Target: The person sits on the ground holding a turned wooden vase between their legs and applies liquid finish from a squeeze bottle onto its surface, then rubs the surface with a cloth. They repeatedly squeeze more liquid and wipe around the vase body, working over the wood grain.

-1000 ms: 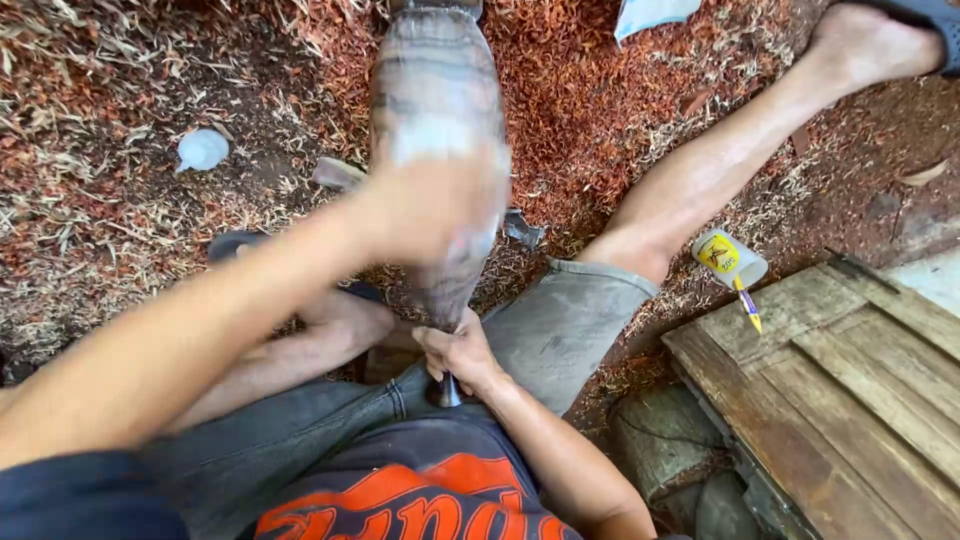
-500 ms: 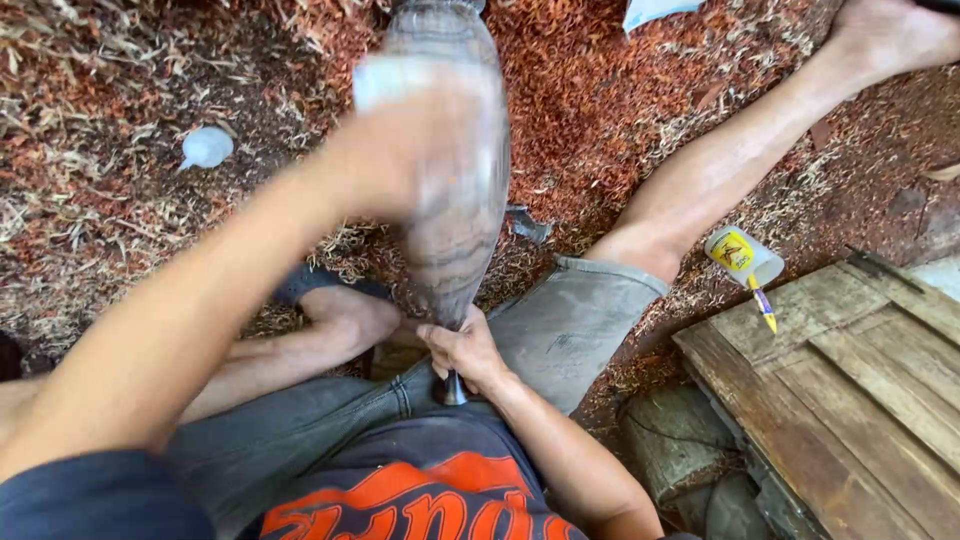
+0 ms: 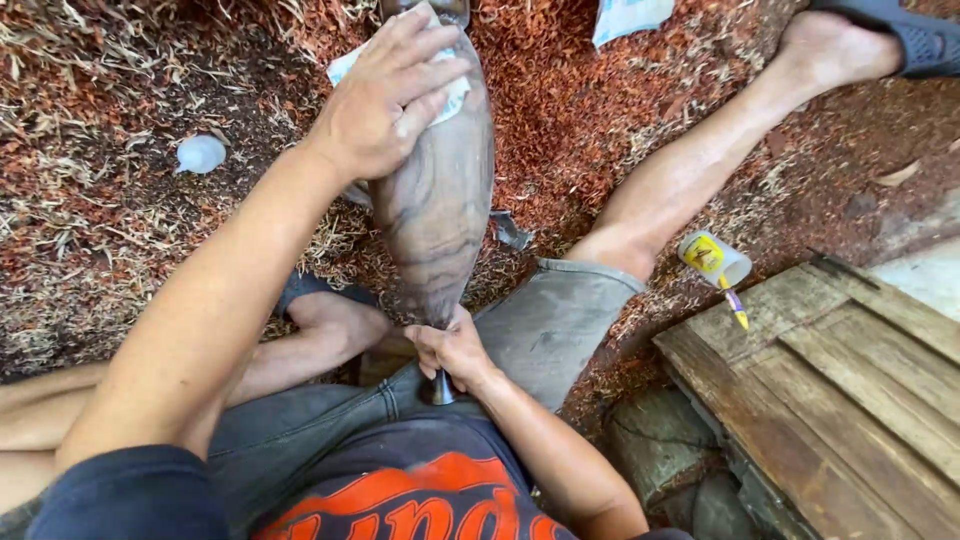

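A long, smooth, tapered wooden piece (image 3: 440, 210) with brown grain stands between my legs, its narrow end down on a metal spike (image 3: 440, 388). My left hand (image 3: 385, 95) presses a pale sheet of sandpaper (image 3: 452, 92) flat against the piece's upper part. My right hand (image 3: 450, 345) grips the narrow lower end just above the metal spike. The top of the piece runs out of view at the frame's upper edge.
Red-brown wood shavings and dry straw cover the ground. A small white bottle (image 3: 200, 153) lies at left. A yellow-labelled tube (image 3: 712, 258) with a small brush lies by my right knee. Weathered planks (image 3: 840, 400) sit at lower right. My sandalled foot (image 3: 900, 40) reaches upper right.
My left hand with the sandpaper has slid up the wooden piece, from its middle to its upper part. My right hand has kept its grip at the lower end.
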